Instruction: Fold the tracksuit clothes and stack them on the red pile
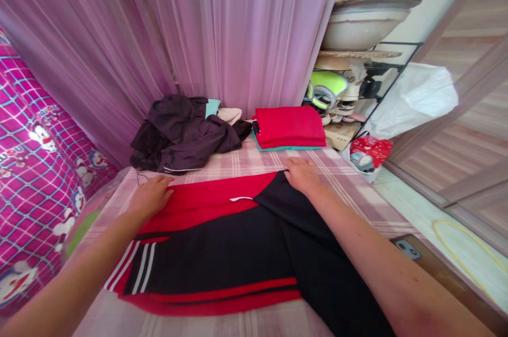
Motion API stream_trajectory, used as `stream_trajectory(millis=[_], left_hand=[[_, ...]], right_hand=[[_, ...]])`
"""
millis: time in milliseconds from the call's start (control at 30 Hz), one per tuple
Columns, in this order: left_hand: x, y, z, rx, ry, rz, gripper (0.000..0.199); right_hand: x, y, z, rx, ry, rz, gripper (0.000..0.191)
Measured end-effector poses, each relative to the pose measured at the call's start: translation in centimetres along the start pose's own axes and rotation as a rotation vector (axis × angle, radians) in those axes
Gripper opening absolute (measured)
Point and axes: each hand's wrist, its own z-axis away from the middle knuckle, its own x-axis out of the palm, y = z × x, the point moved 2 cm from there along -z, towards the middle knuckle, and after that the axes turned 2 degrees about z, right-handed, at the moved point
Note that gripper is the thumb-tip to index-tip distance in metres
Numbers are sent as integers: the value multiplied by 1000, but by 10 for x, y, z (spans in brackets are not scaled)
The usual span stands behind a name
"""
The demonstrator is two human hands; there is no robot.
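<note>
A red and black jacket (222,247) lies spread on the plaid cloth before me, partly folded. One black sleeve with white stripes near its cuff reaches left across the body. More black fabric trails toward the lower right, and a small white label shows on the red part. My left hand (153,197) is closed at the jacket's upper left edge, its fingertips on the red fabric. At the upper right corner, my right hand (302,174) grips the black fabric with bent fingers. The undersides of both hands are hidden.
Behind the jacket sit a heap of dark clothes (190,133) and a folded red stack (291,126). A phone (408,247) lies at the right edge. A shoe rack (373,99) stands beyond; a purple curtain (238,25) hangs at the back.
</note>
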Motion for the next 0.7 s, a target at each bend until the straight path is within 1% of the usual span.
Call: stream_trajectory(millis=[67,100,133,167,200,267,300,400,467,533,600,633,700], left_hand=[[6,29,10,125,50,45,54],[11,43,15,161,50,62,54],[17,55,20,166,32,72,53],[24,64,24,143,8,80,53],[31,69,26,108,-12,83,54],[42,73,29,41,-54,90,55],[46,73,29,21,-68,92,56],[50,68,28,13,-84,90,57],[50,66,26,12,-81,86,58],[47,65,24,8,-83,96,59],[42,64,21,7,-99,137,57],[39,63,19,6,-116,170,56],[33,61,19,-8,-154,245,55]], right_hand=[[1,-24,6,-94,36,-68,48],[4,-37,10,-154,14,-104,50],[9,-49,14,-225,-39,-134,52],[15,-60,17,-290,-115,-153,54],[21,-68,20,-325,-188,-162,57],[31,-74,22,-322,-282,-156,60],[34,-73,23,-294,-297,-147,61],[32,-62,23,-223,-305,-143,62],[25,-49,28,-216,-313,-178,62],[15,-31,36,-225,-276,-236,60],[5,-6,47,-213,-189,-309,55],[0,10,53,-184,-141,-346,50],[-8,45,68,-80,-72,-410,42]])
